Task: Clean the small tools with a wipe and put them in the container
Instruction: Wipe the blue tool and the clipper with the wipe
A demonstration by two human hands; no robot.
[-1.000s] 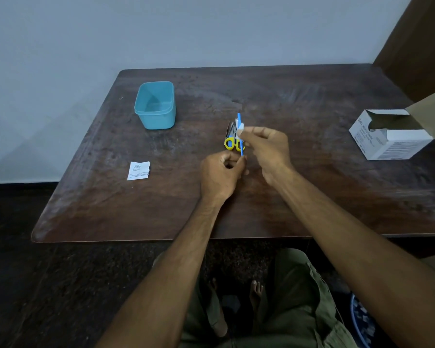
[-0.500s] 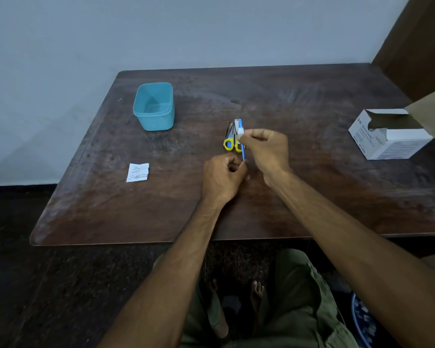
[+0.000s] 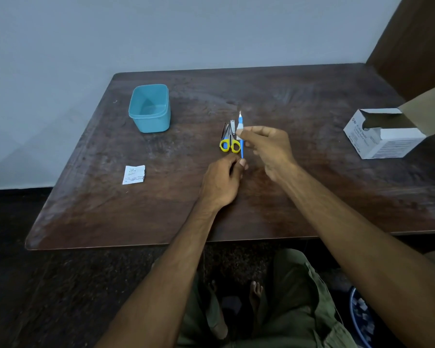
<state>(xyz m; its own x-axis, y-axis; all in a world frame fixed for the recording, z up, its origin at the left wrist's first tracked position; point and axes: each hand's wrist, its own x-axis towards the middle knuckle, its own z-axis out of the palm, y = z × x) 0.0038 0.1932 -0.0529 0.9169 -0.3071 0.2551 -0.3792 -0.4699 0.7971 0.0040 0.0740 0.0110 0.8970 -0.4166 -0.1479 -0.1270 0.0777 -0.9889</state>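
My left hand (image 3: 222, 180) pinches the lower end of a thin blue-handled tool (image 3: 241, 146) that stands nearly upright over the table's middle, its pale tip pointing away from me. My right hand (image 3: 266, 146) pinches a small white wipe (image 3: 239, 126) around the tool's upper shaft. Just left of the tool, yellow-handled scissors (image 3: 229, 144) lie on the wooden table (image 3: 286, 197), with a small metal tool (image 3: 232, 126) beside their blades. The teal container (image 3: 150, 109) stands open at the back left, and nothing shows inside it.
A torn white wipe wrapper (image 3: 133, 174) lies on the left of the table. An open white cardboard box (image 3: 384, 134) stands at the right edge. My knees and bare feet show below the near table edge.
My right hand with the wipe has slid up and down along the blue tool's shaft. More of the pale tip shows above it now. My left hand kept its grip.
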